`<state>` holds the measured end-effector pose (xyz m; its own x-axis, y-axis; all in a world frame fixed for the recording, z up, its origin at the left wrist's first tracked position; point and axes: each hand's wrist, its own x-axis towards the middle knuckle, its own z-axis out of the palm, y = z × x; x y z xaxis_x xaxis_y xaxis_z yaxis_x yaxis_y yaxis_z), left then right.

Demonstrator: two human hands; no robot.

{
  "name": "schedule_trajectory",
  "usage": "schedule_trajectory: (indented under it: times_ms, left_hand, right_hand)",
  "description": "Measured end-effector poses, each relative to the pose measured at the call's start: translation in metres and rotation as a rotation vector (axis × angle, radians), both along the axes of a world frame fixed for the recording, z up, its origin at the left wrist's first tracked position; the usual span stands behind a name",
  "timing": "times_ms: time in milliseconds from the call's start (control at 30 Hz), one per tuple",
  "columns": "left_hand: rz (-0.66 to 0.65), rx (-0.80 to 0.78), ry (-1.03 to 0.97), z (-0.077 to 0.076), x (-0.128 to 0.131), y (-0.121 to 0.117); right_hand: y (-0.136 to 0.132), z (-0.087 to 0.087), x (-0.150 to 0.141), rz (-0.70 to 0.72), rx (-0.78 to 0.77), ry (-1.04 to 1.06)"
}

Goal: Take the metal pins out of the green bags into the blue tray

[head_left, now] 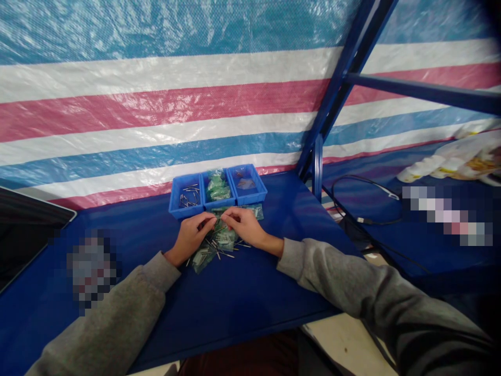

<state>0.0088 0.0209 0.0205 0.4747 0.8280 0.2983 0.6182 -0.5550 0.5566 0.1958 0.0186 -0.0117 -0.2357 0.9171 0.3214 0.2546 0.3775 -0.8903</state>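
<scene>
My left hand (195, 232) and my right hand (243, 223) come together over the middle of the table, thumbs and fingertips pinched close to each other. Whatever sits between the fingertips is too small to make out. Just below them lies a heap of small green-tinted plastic bags (201, 257) and thin metal pins (226, 255), some scattered loose. Beyond my hands stand three blue bins in a row. The left bin (186, 213) holds thin metal pins, the middle bin (218, 202) green-tinted bags, and the right bin (251, 199) a few small brownish pieces and clear plastic.
A striped plastic sheet (156, 115) hangs behind the blue table (242, 303). A blue metal frame (317, 156) rises at the right. Past it are a black cable (379, 222) and white bottles (422, 168). A dark-screened device (27, 230) stands at left; two patches are pixelated.
</scene>
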Motion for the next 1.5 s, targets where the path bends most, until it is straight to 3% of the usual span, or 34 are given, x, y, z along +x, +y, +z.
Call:
schedule_trajectory:
  times_ms: [1500]
  left_hand:
    - [0.018, -0.002, 0.027, -0.0027, 0.0002, 0.0001]
  right_hand:
    - [-0.0012, 0.002, 0.0004, 0.016, -0.002, -0.048]
